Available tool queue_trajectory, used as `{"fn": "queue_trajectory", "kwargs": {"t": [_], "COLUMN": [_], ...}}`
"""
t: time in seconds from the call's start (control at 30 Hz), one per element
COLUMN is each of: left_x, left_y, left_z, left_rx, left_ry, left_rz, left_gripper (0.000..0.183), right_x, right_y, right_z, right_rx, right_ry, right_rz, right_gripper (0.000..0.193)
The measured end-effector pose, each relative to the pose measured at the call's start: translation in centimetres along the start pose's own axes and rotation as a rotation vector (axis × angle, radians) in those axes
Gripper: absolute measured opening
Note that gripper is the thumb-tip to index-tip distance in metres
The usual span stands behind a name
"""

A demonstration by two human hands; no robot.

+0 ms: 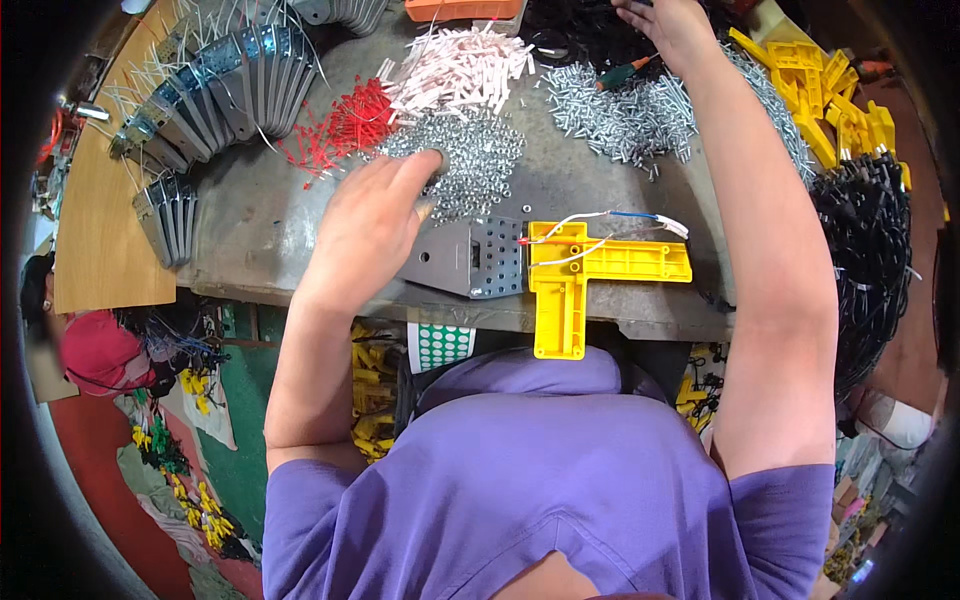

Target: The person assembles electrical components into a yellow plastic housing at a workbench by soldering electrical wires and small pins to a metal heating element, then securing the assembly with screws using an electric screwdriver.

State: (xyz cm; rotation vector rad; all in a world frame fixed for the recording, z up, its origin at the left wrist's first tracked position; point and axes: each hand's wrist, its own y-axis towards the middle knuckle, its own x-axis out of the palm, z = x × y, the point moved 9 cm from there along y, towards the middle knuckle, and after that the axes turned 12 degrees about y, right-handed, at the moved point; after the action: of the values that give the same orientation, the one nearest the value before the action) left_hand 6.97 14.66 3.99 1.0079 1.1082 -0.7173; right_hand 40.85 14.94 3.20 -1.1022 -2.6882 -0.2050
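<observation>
My left hand (370,220) hovers at the near edge of a heap of small metal nuts (475,160), its thumb and forefinger apart and no held thing visible. Below it lies a grey metal piece (450,258) with a perforated face. Touching that piece is a yellow T-shaped plastic housing half (560,290), ribbed inside, its lower leg overhanging the table's front edge. White wires (570,222) with a blue section cross the housing. My right hand (675,35) reaches to the far edge, by black cords (580,25); its visible fingers are stretched out, partly cut off by the picture's edge.
Red sleeves (355,115), white tubes (465,70) and silver screws (620,115) lie heaped on the table. A green-handled screwdriver (622,73) rests by the screws. Grey metal pieces (215,95) line the left; yellow housings (800,75) and black cables (865,260) crowd the right.
</observation>
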Motion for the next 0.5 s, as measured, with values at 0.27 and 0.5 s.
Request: {"fn": "queue_trajectory", "kwargs": {"t": [0.27,0.5], "left_x": [1.3,-2.9], "left_y": [-0.4,-1.0], "left_z": [-1.1,2.1], "left_rx": [0.002,0.112], "left_ry": [0.040,-0.144], "left_rz": [0.024,0.414], "left_gripper": [0.030,0.031], "right_x": [0.8,-3.4], "right_y": [-0.2,-13.4], "right_z": [-4.3,-9.6], "right_rx": [-0.257,-0.566], "right_ry": [-0.007,-0.273], "right_rz": [-0.052,-0.106], "right_gripper": [0.033,0.027]}}
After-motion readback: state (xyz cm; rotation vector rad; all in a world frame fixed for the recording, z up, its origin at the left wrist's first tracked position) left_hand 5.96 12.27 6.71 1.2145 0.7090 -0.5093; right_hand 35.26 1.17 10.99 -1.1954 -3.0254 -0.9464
